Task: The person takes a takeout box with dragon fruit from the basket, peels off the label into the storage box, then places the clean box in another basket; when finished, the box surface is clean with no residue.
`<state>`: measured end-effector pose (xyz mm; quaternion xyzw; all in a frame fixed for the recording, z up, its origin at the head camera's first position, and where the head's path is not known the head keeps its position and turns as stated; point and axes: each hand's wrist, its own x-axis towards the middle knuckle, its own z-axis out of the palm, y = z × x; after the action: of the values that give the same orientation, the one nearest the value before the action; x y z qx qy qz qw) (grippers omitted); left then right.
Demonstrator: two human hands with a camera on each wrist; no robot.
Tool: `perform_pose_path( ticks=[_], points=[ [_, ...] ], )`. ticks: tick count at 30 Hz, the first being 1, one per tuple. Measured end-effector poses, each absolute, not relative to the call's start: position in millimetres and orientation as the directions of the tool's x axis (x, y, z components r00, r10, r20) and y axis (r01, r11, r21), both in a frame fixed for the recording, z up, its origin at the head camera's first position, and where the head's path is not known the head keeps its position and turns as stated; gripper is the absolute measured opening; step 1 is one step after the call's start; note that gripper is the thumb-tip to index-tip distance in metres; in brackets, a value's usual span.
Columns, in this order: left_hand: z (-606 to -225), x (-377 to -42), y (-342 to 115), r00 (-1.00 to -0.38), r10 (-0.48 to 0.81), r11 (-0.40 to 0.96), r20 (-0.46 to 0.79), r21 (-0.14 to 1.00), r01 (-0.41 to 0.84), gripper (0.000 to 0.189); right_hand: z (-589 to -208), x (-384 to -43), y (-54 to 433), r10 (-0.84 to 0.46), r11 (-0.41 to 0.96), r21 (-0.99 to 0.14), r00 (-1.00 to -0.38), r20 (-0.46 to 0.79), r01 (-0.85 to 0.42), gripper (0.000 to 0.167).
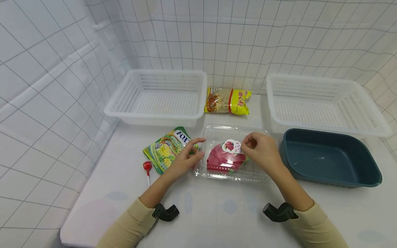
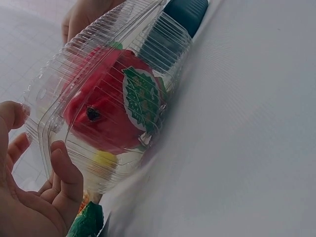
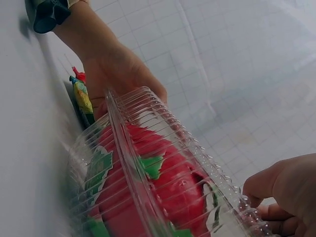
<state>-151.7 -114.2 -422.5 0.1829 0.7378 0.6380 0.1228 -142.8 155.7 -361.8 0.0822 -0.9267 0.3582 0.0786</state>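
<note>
A clear plastic clamshell box (image 1: 248, 175) lies closed on the table, with a red dragon fruit (image 1: 221, 158) with green tips inside. On its lid is a white round sticker (image 1: 228, 146) with a red fruit picture. My right hand (image 1: 262, 150) pinches the sticker's right edge, its other fingers curled in. At the box's left side, my left hand (image 1: 187, 156) holds the rim, thumb and fingertips around the edge. In the left wrist view, a green-and-white oval patch (image 2: 142, 98) shows through the box low on the fruit.
A green FOX'S bag (image 1: 167, 148) and red lollipop (image 1: 147, 166) lie left of the box. White baskets stand behind, left (image 1: 155, 115) and right (image 1: 325, 125), with a yellow food packet (image 1: 238, 101) between. A dark teal bin (image 1: 325, 165) stands right of the box.
</note>
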Motion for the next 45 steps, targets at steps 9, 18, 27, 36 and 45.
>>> perform_pose_path(
  ticks=[9, 18, 27, 36, 45],
  points=[
    [-422.7, -152.6, -114.0, -0.902, 0.428, 0.123, 0.055, 0.985, 0.119, 0.043, -363.4, -142.6, 153.3, -0.087, 0.721, -0.649, -0.960, 0.265, -0.244, 0.004],
    [-423.2, -152.3, -114.4, -0.903, 0.427, 0.120, 0.049, 0.987, 0.111, 0.044, -365.5, -142.8, 152.9, -0.094, 0.719, -0.635, -0.944, 0.315, -0.283, 0.006],
    [-423.3, -152.8, -113.7, -0.904, 0.425, 0.129, 0.049, 0.985, 0.114, 0.044, -365.5, -142.3, 153.1, -0.104, 0.714, -0.625, -0.931, 0.351, -0.315, 0.007],
    [-422.5, -151.9, -114.1, -0.905, 0.422, 0.123, 0.045, 0.987, 0.107, 0.045, -365.6, -141.0, 153.4, -0.116, 0.688, -0.633, -0.914, 0.388, -0.356, 0.008],
    [-424.2, -154.0, -113.9, -0.899, 0.433, 0.116, 0.067, 0.985, 0.130, 0.045, -367.0, -140.8, 153.5, -0.081, 0.581, -0.651, -0.831, 0.551, -0.488, 0.011]
  ],
)
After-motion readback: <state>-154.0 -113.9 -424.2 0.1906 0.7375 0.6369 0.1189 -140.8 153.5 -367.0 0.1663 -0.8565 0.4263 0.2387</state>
